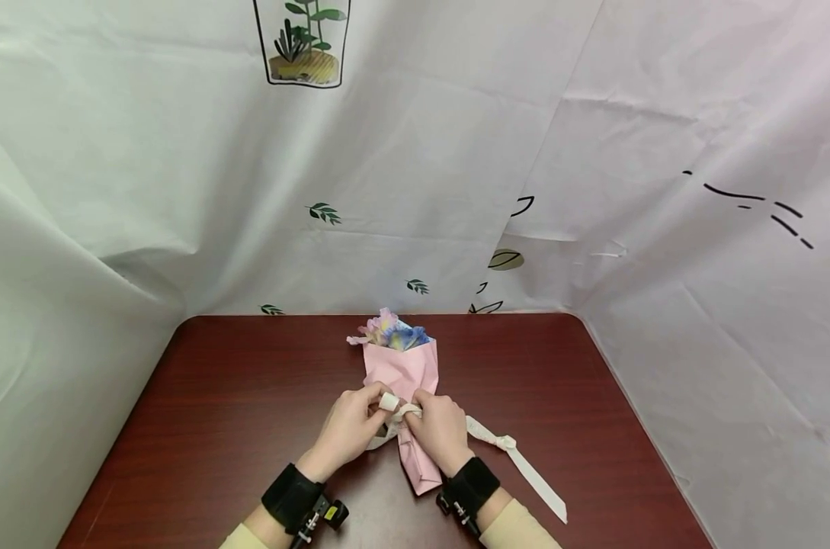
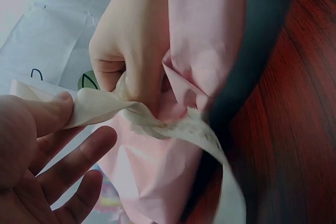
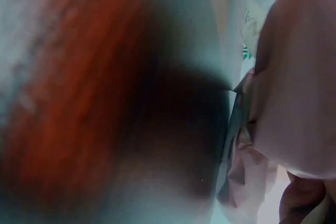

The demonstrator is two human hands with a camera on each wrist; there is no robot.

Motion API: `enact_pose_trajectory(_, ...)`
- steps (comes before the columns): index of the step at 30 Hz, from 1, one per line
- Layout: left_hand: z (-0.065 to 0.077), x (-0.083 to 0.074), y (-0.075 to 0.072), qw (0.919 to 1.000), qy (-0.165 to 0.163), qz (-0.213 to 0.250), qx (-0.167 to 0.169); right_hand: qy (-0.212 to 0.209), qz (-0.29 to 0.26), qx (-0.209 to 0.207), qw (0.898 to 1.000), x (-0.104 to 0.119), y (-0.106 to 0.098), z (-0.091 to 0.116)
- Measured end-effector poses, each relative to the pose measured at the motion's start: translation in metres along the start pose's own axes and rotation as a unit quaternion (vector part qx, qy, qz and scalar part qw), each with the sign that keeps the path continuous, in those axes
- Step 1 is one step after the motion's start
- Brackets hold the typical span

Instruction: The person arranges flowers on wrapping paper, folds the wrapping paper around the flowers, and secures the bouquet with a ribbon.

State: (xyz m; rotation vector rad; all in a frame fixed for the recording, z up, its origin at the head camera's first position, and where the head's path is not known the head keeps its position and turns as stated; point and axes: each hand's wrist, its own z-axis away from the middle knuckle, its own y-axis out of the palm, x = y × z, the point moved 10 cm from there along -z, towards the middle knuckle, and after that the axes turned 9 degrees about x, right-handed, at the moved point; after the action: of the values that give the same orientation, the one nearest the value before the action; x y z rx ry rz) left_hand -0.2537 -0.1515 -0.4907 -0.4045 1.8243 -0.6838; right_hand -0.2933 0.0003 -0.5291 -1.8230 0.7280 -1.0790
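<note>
A bouquet wrapped in pink paper (image 1: 402, 369) lies on the table, its pink and blue flowers (image 1: 390, 332) toward the back. A cream ribbon (image 1: 486, 435) goes round the wrap's narrow waist. Between thumb and index finger, my left hand (image 1: 349, 427) pinches one end of the ribbon; in the left wrist view its other fingers are spread below. My right hand (image 1: 442, 431) rests over the waist with curled fingers, gripping the ribbon where it crosses itself (image 2: 137, 109). The long tail with a knot in it trails to the right. In the right wrist view the pink paper (image 3: 294, 77) hides the fingers.
The dark red wooden table (image 1: 264, 381) has a rounded far edge. White printed cloth (image 1: 415, 152) hangs behind it and at both sides. Each wrist wears a black strap (image 1: 293, 497) with a small camera on it.
</note>
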Motion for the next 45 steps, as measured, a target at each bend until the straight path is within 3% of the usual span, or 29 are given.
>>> enact_pose_trajectory(4, 0.000, -0.001, 0.007, 0.9998, 0.016, 0.007, 0.012, 0.038, 0.012, -0.002, 0.999, -0.007, -0.001, -0.002)
enact_pose_trajectory(10, -0.001, -0.001, 0.013, 0.9995, 0.025, 0.001, 0.021, 0.067, 0.012, 0.030, 0.997, -0.015, 0.007, -0.004)
enact_pose_trajectory(19, -0.001, -0.002, 0.012, 0.9993, 0.034, -0.003, 0.017, 0.032, -0.012, 0.058, 0.998, -0.014, 0.008, 0.009)
enact_pose_trajectory(24, -0.002, -0.002, 0.012, 0.9991, 0.040, -0.001, 0.012, 0.011, -0.029, 0.044, 0.999, -0.011, -0.008, 0.023)
enact_pose_trajectory(28, -0.003, -0.006, 0.009, 0.9985, 0.052, -0.015, -0.005, -0.049, -0.101, 0.009, 0.994, 0.004, -0.031, 0.032)
enact_pose_trajectory(32, -0.006, -0.011, 0.009, 0.9973, 0.066, -0.033, -0.007, -0.142, -0.165, -0.031, 0.975, 0.025, -0.052, 0.036)
enact_pose_trajectory(37, -0.010, -0.013, 0.016, 0.9962, 0.073, -0.044, 0.015, -0.200, -0.165, -0.077, 0.963, 0.034, -0.064, 0.037)
enact_pose_trajectory(45, -0.014, -0.018, 0.016, 0.9937, 0.081, -0.077, 0.008, -0.233, -0.121, -0.049, 0.964, 0.041, -0.060, 0.033)
